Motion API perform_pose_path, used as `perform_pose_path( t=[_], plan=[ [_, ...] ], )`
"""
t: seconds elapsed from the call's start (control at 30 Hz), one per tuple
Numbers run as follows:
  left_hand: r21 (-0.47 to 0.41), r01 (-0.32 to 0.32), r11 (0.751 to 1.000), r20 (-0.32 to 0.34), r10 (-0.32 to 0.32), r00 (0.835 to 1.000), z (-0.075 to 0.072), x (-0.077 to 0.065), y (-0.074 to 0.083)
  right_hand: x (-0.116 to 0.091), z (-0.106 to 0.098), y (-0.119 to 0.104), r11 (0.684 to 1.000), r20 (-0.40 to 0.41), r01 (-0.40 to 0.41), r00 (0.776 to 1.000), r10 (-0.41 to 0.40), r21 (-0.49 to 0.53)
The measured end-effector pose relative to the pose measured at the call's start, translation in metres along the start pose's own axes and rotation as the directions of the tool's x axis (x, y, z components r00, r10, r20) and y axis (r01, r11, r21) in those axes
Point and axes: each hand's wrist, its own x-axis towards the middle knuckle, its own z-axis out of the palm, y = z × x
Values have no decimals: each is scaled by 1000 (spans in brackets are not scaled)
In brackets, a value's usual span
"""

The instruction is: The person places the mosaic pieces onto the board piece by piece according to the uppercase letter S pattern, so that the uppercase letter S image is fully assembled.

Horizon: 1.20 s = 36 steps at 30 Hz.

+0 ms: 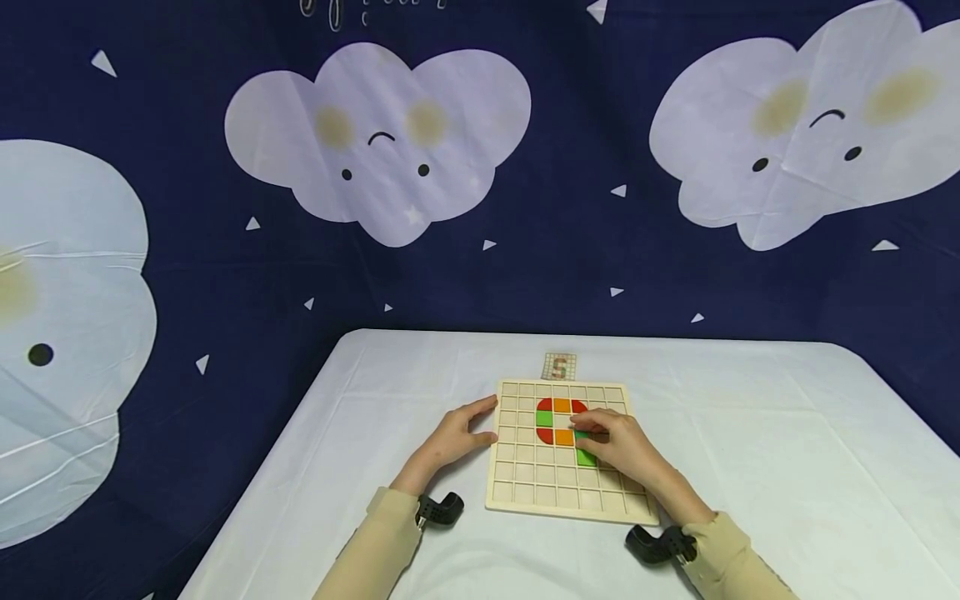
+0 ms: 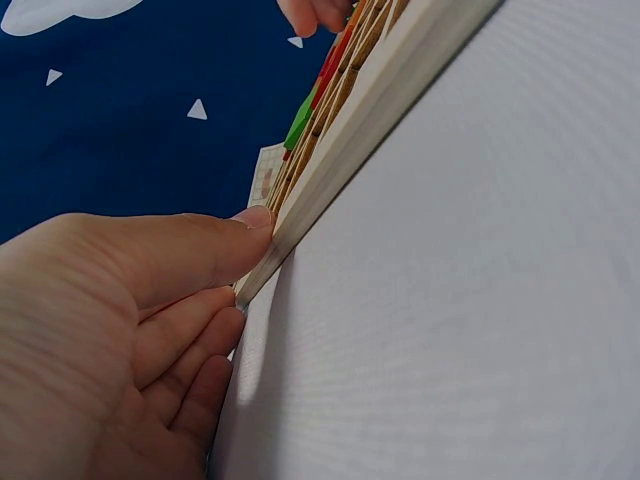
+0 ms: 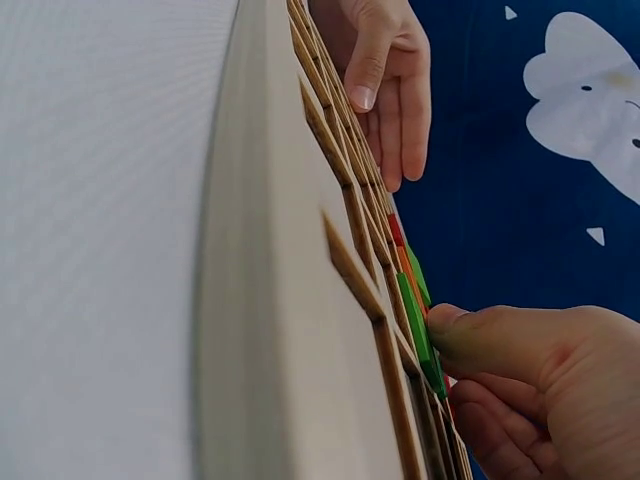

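Note:
A square wooden grid board (image 1: pixel 517 492) lies on the white table. Set in its cells are red rounded pieces (image 1: pixel 544 435), orange square tiles (image 1: pixel 562 406) and a green tile (image 1: pixel 543 419). My left hand (image 1: pixel 452 437) rests at the board's left edge, thumb and fingers spread and touching the rim. Over the middle of the board, my right hand (image 1: pixel 618 442) pinches a green tile (image 1: pixel 581 434) between thumb and fingers, partly hidden by them. Another green tile (image 1: pixel 587 458) sits just below it. From the right wrist view, the thumb (image 3: pixel 450 318) is right at the green tiles.
A small pattern card (image 1: pixel 559 367) with a coloured S-like figure lies behind the board's far edge. The white table (image 1: pixel 750 417) spreads around the board. Behind it hangs a dark blue cloth (image 1: pixel 570 275) with clouds and triangles. Each wrist wears a black camera mount (image 1: pixel 441 509).

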Motion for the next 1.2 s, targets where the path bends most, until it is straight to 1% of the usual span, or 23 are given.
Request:
perform_pose_path(
  t=[0.1,0.17,0.23,0.33,0.4,0.57,0.67,0.77,0.87,1.0,1.2],
  plan=[
    [-3,-3,1000,-2,3,1000,0,0,0,0,-3,-2,1000,-9,-19,1000,19,-5],
    [1,2,1000,-1,-2,1000,0,0,0,1,-8,-5,999,-22,-29,999,30,17],
    [4,4,1000,0,-4,1000,0,-1,0,0,-16,-9,998,-50,-47,998,49,34],
    [8,5,1000,3,-5,1000,2,0,0,-3,-33,-16,996,-99,-49,994,56,69],
    [4,0,1000,3,0,1000,2,0,1,-7,-45,-21,996,-130,-60,989,68,64],
    [8,-12,1000,4,12,1000,1,1,0,-27,-73,-28,994,-173,-99,979,105,42],
    [17,-9,1000,4,9,1000,0,1,-1,-42,-87,-28,992,-180,-125,975,127,24],
    [23,-5,1000,2,4,1000,-2,2,-2,-57,-97,-26,988,-177,-154,972,152,2],
    [27,-7,1000,-3,7,1000,-4,3,-2,-71,-100,-22,983,-171,-181,970,175,-19],
    [41,-13,999,-7,14,1000,-4,3,-3,-87,-97,-10,980,-153,-198,970,191,-34],
    [25,-6,1000,-1,6,1000,0,2,-3,-98,-87,14,976,-116,-209,973,201,-59]
  ],
)
